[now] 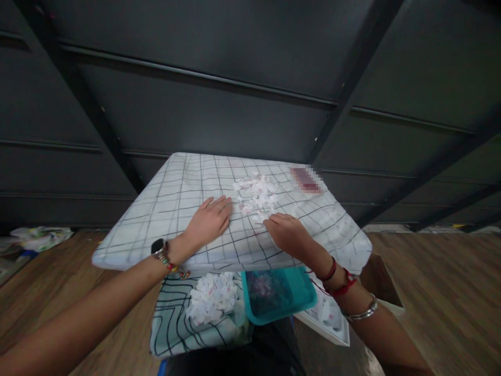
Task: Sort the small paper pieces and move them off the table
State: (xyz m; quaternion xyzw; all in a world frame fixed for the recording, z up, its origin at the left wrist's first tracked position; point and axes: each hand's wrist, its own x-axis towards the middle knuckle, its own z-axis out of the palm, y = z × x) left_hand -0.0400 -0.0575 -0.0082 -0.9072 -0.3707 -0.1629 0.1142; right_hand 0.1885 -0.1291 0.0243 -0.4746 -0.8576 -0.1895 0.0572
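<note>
A loose pile of small white paper pieces (258,193) lies on the checked white cloth of the table (183,209). My left hand (211,219) rests flat on the cloth to the left of the pile, its fingers stretched out and holding nothing. At the pile's near right edge is my right hand (287,234), fingers curled together and pointing down at the pieces. Whatever its fingertips pinch, if anything, is hidden. Below the table edge, a second heap of white paper pieces (214,297) sits on a green striped cloth (172,318).
A teal plastic box (279,315) with dark, unclear contents stands at the table's near edge. Beside it is a white open box (340,334) holding white items. A blurred reddish object (306,180) lies at the table's far right. A dark panelled wall (215,109) rises behind.
</note>
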